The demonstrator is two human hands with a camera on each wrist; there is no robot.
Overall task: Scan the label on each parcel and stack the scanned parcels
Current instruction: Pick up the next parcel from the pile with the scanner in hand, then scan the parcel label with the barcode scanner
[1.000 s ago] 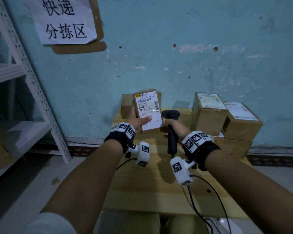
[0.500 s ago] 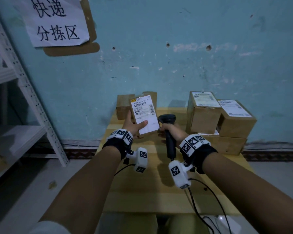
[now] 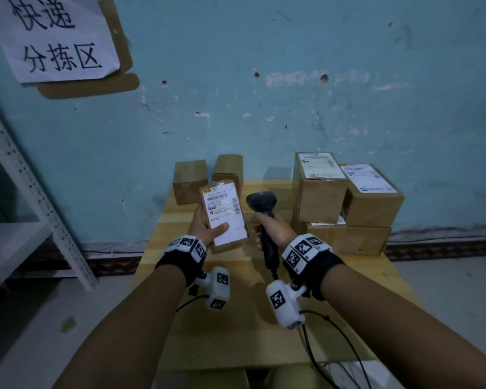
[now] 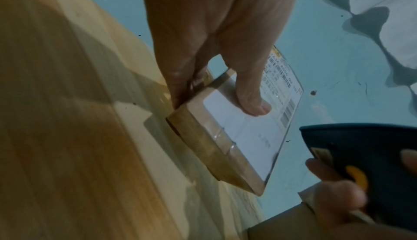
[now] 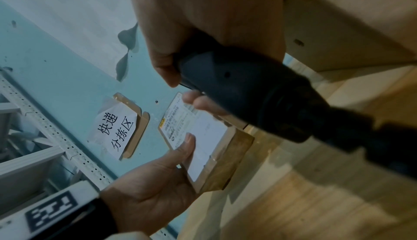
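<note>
Left hand [image 3: 205,228] grips a small labelled parcel [image 3: 225,213] above the table [image 3: 236,332], thumb pressed on its label, while at its 3 o'clock the right hand [image 3: 272,227] is closed around the upright black scanner [image 3: 263,206].

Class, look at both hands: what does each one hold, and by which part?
The left hand holds the small parcel by its lower end, thumb on the label. The right hand grips the scanner by its handle.
</note>
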